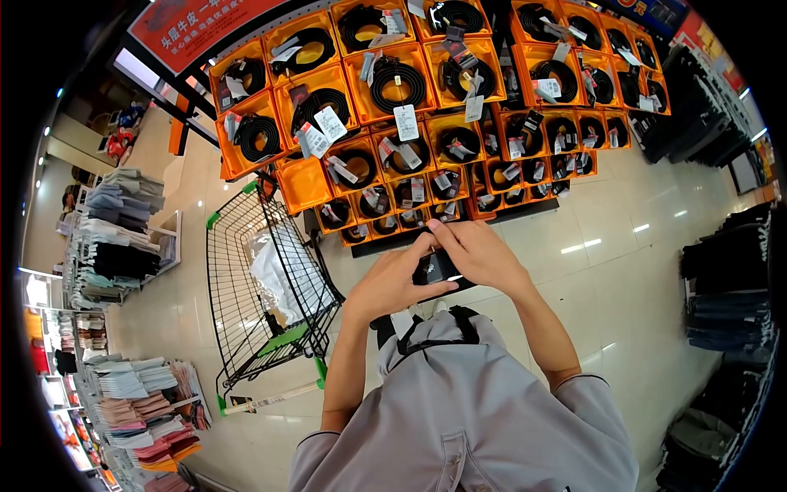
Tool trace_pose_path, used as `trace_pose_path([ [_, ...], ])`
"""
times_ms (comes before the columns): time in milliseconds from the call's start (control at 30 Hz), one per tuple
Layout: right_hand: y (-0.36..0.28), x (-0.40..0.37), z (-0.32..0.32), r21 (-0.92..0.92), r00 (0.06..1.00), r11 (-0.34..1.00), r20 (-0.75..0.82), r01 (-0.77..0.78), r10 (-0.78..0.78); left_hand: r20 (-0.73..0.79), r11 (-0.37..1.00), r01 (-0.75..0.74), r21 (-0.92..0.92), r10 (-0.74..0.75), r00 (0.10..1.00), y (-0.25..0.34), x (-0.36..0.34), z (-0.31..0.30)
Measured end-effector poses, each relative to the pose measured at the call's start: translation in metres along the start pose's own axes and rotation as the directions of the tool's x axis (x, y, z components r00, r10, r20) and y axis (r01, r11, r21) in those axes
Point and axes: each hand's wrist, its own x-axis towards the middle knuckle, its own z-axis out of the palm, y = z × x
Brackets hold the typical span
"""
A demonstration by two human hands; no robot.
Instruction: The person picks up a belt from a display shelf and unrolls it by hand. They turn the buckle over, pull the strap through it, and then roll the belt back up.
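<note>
Both hands meet in front of the grey shirt, over a small black object (434, 269). My left hand (393, 275) has its thumb and fingers closed round the object's left side. On the other side, my right hand (475, 252) is closed at its upper right edge, fingers close to those of the left. What the object is, I cannot make out. Just beyond the hands stands a rack of orange boxes (305, 185) with coiled black belts (397, 85) and white tags (406, 122).
A green and black wire shopping cart (262, 328) with a clear plastic-wrapped white item (279, 275) stands at the left. Folded clothes (147, 402) and hanging clothes (123, 221) line the far left. Dark clothes (725, 287) hang at the right.
</note>
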Motion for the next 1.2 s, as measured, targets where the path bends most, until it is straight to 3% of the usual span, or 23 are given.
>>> trace_pose_path([
  [67,-0.003,0.0,0.001,-0.137,0.994,0.985,0.019,0.106,-0.105,0.082,0.993,0.114,0.02,-0.115,0.99,0.006,-0.002,-0.004],
  [167,-0.015,0.004,-0.002,-0.056,0.997,0.996,0.009,0.074,-0.074,0.08,0.975,0.218,-0.05,-0.214,0.974,0.02,-0.004,-0.013],
  [200,-0.015,0.005,-0.003,-0.058,0.997,0.995,0.008,0.076,-0.076,0.078,0.975,0.216,-0.05,-0.212,0.974,0.017,-0.005,-0.011],
  [267,-0.014,0.007,-0.002,-0.051,1.0,0.999,0.018,-0.008,0.009,-0.037,1.0,0.019,-0.002,-0.019,0.999,0.007,-0.008,-0.007],
  [300,-0.012,0.008,-0.002,-0.052,1.0,0.999,0.02,-0.004,0.005,-0.041,1.0,0.019,0.0,-0.019,0.999,0.008,-0.008,-0.009],
  [367,-0.005,0.008,0.0,-0.086,1.0,0.996,0.019,0.002,0.0,0.125,0.947,0.284,-0.151,-0.267,0.956,0.013,-0.01,-0.012],
  [400,-0.002,0.007,0.001,-0.087,1.0,0.996,0.022,0.004,-0.002,0.122,0.947,0.285,-0.152,-0.268,0.956,0.009,-0.01,-0.01],
  [467,0.001,0.006,0.003,-0.081,1.0,0.997,0.006,-0.001,0.002,-0.039,0.995,0.061,-0.078,-0.064,0.997,-0.006,-0.01,-0.001],
  [500,0.0,0.006,0.003,-0.081,1.0,0.997,0.009,-0.001,0.001,-0.041,0.995,0.062,-0.079,-0.066,0.997,-0.011,-0.01,0.002],
  [567,-0.006,0.005,0.0,-0.095,0.995,0.992,0.05,-0.085,0.091,-0.148,0.996,-0.083,-0.02,0.079,0.986,-0.016,-0.008,0.006],
  [800,-0.001,0.003,-0.004,-0.065,0.998,0.997,0.041,-0.036,0.039,-0.217,0.998,-0.059,-0.03,0.051,0.975,-0.013,-0.009,0.008],
  [867,-0.006,0.001,-0.015,0.179,0.944,0.944,0.236,-0.276,0.231,-0.277,0.991,-0.131,-0.038,0.116,0.954,-0.012,-0.008,0.008],
  [900,0.0,-0.001,-0.017,0.179,0.943,0.944,0.24,-0.278,0.232,-0.279,0.991,-0.128,-0.04,0.112,0.954,-0.012,-0.009,0.008],
  [1000,0.028,-0.009,-0.024,0.384,0.955,0.909,0.292,-0.162,0.047,-0.308,0.986,-0.161,-0.053,0.137,0.941,-0.012,-0.01,0.007],
  [1100,0.053,-0.018,-0.025,0.466,0.918,0.842,0.388,-0.27,0.08,-0.309,0.983,-0.184,-0.021,0.169,0.936,-0.012,-0.009,0.007],
  [1200,0.061,-0.027,-0.028,0.425,0.923,0.876,0.381,-0.226,0.053,-0.258,0.989,-0.123,-0.086,0.097,0.961,-0.019,-0.01,0.014],
])
